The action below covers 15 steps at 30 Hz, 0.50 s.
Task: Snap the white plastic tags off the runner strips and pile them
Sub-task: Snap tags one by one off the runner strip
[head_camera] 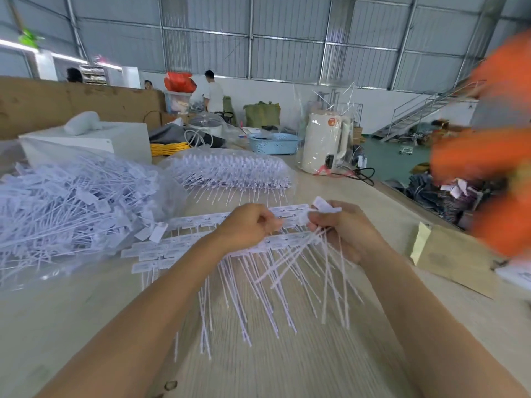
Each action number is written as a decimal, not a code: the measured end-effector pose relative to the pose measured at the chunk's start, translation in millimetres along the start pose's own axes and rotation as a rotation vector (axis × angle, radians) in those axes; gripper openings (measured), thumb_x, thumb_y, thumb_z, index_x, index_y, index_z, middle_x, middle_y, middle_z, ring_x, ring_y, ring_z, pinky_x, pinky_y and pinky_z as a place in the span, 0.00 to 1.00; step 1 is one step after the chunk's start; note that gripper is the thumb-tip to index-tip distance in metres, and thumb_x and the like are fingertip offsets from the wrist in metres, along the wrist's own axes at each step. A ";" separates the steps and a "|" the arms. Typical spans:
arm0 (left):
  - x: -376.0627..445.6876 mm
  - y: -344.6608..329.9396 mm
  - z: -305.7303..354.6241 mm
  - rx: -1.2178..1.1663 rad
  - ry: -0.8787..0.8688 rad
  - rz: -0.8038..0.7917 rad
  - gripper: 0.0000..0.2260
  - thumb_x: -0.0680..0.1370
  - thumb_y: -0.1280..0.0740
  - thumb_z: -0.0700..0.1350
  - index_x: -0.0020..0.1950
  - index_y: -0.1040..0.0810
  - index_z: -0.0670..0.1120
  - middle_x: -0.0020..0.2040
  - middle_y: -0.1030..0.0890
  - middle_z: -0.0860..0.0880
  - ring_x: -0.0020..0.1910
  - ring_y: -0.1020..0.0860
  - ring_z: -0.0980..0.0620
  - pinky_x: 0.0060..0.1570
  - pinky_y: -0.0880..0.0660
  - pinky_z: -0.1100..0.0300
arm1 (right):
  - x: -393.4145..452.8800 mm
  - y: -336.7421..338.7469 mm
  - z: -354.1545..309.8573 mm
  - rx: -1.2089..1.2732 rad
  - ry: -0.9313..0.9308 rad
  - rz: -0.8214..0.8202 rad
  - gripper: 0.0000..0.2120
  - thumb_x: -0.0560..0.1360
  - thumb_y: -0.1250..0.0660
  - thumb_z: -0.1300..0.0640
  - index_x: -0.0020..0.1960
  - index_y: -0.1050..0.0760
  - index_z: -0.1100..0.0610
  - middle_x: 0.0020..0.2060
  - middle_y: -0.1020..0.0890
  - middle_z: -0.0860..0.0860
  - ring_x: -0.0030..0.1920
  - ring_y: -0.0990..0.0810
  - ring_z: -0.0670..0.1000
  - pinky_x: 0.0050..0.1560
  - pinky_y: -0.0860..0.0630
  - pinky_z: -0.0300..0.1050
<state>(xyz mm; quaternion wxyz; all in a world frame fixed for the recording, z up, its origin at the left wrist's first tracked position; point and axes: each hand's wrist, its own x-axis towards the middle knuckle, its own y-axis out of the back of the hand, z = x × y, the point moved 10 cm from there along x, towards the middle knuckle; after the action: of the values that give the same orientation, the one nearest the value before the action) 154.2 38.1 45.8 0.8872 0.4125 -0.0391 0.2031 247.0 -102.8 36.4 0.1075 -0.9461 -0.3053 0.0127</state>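
**Tags coming off the strips, plenty still to go**

Warehouse walls of grey sheet metal rise behind a long pale table [86, 326] where the work is laid out. Both hands are at the runner strips [184, 245], which lie across the middle of the table with their long thin tails fanned toward the person. The left hand [247, 225] has its fingers curled down, pinching at the top of a strip. The right hand [342, 228] grips a bunch of loose tags [324, 206], their flat heads sticking up past the fingers and their tails hanging below.

Judging by the table, the job is well under way but far from finished. A big pile [66, 208] of separated tags sits to the left on clear plastic sheeting, touching the ends of the strips. Several strips under the hands are full of tags, and a clear bag [230, 170] just behind them holds many more unbroken strips.

Farther back, a light blue basket [273, 143] holds something dark that I cannot make out. A white box [94, 142] stands at the far left.
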 end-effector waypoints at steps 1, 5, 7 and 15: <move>-2.8 -0.9 10.7 -0.143 0.001 0.005 0.19 0.75 0.37 0.58 0.54 0.20 0.45 0.52 0.18 0.47 0.51 0.21 0.49 0.55 0.25 0.54 | -2.7 -8.0 -2.7 0.020 0.034 -0.014 0.04 0.71 0.34 0.75 0.42 0.25 0.68 0.32 0.21 0.57 0.28 0.21 0.49 0.32 0.22 0.37; -24.0 -51.4 46.5 -0.629 0.079 -0.364 0.20 0.75 0.34 0.54 0.58 0.23 0.40 0.47 0.17 0.44 0.46 0.17 0.48 0.49 0.21 0.56 | -9.4 -13.4 -9.4 0.084 0.154 0.069 0.06 0.73 0.33 0.70 0.40 0.26 0.62 0.27 0.22 0.54 0.28 0.23 0.52 0.28 0.25 0.42; -32.5 -70.0 57.7 -0.691 0.083 -0.460 0.13 0.75 0.31 0.42 0.57 0.25 0.39 0.42 0.17 0.44 0.38 0.17 0.49 0.40 0.20 0.58 | -12.0 -8.3 -10.9 0.102 0.190 0.151 0.05 0.74 0.32 0.67 0.42 0.25 0.60 0.28 0.20 0.51 0.30 0.21 0.49 0.31 0.24 0.42; -26.5 -61.5 49.4 -0.622 0.142 -0.303 0.07 0.80 0.37 0.43 0.42 0.30 0.45 0.26 0.33 0.52 0.19 0.39 0.59 0.19 0.42 0.69 | -18.8 2.4 -34.7 -0.128 0.324 0.141 0.20 0.75 0.32 0.55 0.66 0.30 0.54 0.57 0.22 0.52 0.51 0.21 0.51 0.52 0.23 0.49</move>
<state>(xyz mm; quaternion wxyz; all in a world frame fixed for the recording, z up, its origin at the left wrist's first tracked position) 159.0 -43.0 27.9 0.9909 0.1084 0.0245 0.0757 236.2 -122.4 69.1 0.0937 -0.9597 -0.2170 -0.1519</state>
